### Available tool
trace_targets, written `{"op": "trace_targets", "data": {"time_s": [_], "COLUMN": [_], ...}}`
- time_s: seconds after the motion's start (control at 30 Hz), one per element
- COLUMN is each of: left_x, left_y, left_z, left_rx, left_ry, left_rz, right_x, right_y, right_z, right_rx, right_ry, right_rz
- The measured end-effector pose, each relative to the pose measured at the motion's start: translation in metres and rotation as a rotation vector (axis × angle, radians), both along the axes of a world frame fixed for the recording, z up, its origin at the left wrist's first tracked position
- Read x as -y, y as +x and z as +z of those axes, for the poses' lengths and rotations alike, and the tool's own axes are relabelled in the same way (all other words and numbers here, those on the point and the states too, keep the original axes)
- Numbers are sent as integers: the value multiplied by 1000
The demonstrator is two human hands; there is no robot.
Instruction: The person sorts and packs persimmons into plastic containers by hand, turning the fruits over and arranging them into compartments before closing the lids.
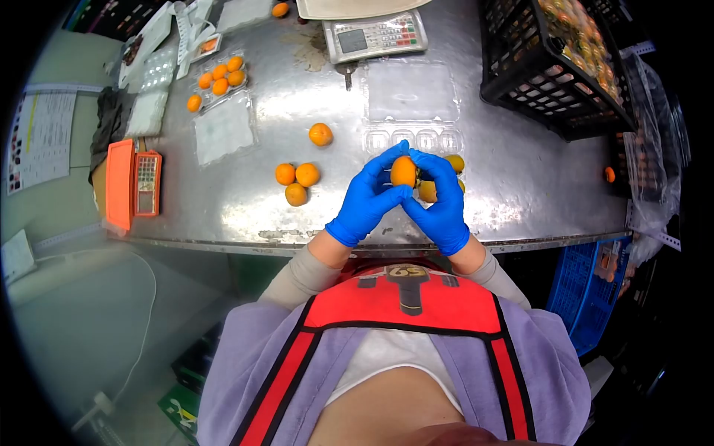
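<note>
Both of my blue-gloved hands meet above the steel table, around one smooth orange fruit (403, 172). My left hand (370, 195) grips it from the left, with thumb and fingertips closed on it. From the right, my right hand (440, 199) curls its fingers and thumb about the same fruit. Beneath and beyond the hands lies an open clear plastic clamshell (413, 93). Yellowish-green fruits (455, 163) show beside and behind my right hand, partly hidden by it. To the left, three orange fruits (296, 195) sit in a cluster, with a single orange fruit (320, 134) above them.
A scale (375, 37) stands at the back. On the right, a black crate (550, 82) holds many fruits. Several oranges-coloured fruits (220, 70) lie near another clear tray (223, 126) at left. An orange-cased calculator (134, 182) rests by the left edge. A blue crate (584, 290) stands below right.
</note>
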State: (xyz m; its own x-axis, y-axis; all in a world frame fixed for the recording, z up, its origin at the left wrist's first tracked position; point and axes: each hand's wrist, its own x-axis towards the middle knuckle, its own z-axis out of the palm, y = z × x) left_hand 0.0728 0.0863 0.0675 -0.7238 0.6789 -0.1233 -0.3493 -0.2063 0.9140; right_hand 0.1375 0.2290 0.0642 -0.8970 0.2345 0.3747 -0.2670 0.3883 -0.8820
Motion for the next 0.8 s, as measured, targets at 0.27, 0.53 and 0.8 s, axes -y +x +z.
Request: {"op": "trace_targets", "data": {"time_s": [0.27,0.53,0.8], "left_x": [-3,1,2], "left_y": [-3,-9,-17], "left_z": [5,-6,-1], "left_rx": [-59,-428,-190], "left_ry": [124,-30,119], "left_rz": [40,30,-54], "right_x": [-6,-8,-2], "right_y": [0,-2,-4], "right_z": [1,7,11], "right_rx": [31,234,124], "right_ry": [-187,-548,-547], "right_rz": [151,174,121]}}
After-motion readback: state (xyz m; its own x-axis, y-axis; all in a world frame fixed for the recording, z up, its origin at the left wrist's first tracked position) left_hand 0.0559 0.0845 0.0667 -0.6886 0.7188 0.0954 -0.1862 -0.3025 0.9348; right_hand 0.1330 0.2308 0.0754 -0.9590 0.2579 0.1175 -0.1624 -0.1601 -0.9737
